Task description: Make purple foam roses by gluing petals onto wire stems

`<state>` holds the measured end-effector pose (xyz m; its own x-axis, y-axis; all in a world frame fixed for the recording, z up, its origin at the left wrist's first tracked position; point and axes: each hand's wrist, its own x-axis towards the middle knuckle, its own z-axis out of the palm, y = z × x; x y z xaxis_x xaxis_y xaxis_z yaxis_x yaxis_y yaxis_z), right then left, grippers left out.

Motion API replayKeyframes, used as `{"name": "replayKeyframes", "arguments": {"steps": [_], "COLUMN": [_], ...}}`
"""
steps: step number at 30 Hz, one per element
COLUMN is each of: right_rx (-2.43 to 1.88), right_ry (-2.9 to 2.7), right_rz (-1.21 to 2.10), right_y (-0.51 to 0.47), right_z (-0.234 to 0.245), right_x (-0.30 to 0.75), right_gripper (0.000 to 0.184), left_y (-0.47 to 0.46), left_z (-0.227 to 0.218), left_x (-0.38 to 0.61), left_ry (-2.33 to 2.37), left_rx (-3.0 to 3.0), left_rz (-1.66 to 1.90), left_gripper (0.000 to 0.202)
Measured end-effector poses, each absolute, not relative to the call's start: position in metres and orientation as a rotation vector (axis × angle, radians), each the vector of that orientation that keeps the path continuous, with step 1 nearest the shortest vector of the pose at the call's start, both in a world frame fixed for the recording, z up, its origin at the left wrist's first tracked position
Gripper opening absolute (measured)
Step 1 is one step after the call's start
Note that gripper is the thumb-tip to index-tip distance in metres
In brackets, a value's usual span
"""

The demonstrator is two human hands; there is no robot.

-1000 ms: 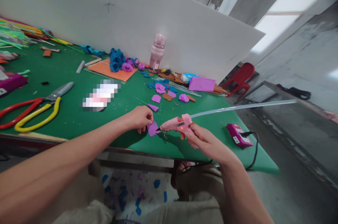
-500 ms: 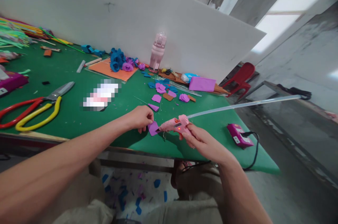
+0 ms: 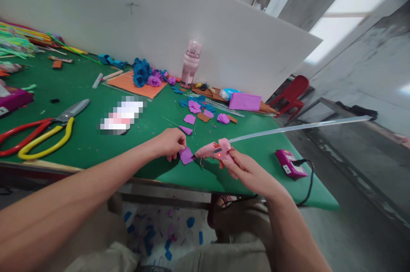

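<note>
Between the fingertips of my left hand (image 3: 173, 143) is the edge of a purple paper petal (image 3: 186, 156), held just above the green table. My right hand (image 3: 245, 167) is wrapped round a pink hot glue gun (image 3: 213, 150) with its small light lit. The gun's dark nozzle sits at the petal's right corner; whether it touches is too small to tell. A long clear glue stick (image 3: 294, 128) sticks out of the gun's back toward the right. Just beyond my left hand lies a rolled purple petal (image 3: 185, 130) on a thin wire.
Loose purple petals (image 3: 194, 106) and blue scraps lie beyond my hands. Blue paper roses (image 3: 141, 72) rest on an orange sheet. Large scissors (image 3: 48, 131) lie at left. A pink bottle (image 3: 191, 62) stands by the white board. A purple power socket (image 3: 291, 164) with a cord sits at right.
The glue gun has shifted slightly to the right, its nozzle nearer the petal's corner. My left hand and the petal have hardly moved.
</note>
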<state>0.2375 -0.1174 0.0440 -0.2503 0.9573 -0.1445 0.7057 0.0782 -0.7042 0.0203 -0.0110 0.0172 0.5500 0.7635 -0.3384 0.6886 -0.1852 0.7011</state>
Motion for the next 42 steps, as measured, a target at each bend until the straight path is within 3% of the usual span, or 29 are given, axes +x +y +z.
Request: {"name": "replayKeyframes", "arguments": {"steps": [12,26,36,42], "right_rx": [-1.278,-1.125,-1.241,-1.595], "right_ry": [-1.259,-0.930,-0.962,-1.089], "right_rz": [1.494,1.647,1.578,1.195], "right_y": [-0.100,-0.080,-0.068,-0.059], "right_z": [0.027,0.018,0.007,-0.005], "right_x": [0.256,0.266,0.275,0.284], "right_gripper": [0.027,0.022,0.029,0.035], "left_y": [-0.010,-0.005,-0.019,-0.025], "left_z": [0.017,0.009,0.020,0.027], "left_x": [0.019,0.015,-0.005,-0.010], "left_ry": [1.065,0.946,0.814,0.704], "left_rx": [1.646,1.527,1.423,1.468], "left_rz": [0.308,0.518,0.475,0.351], "left_gripper": [0.005,0.015,0.020,0.022]}}
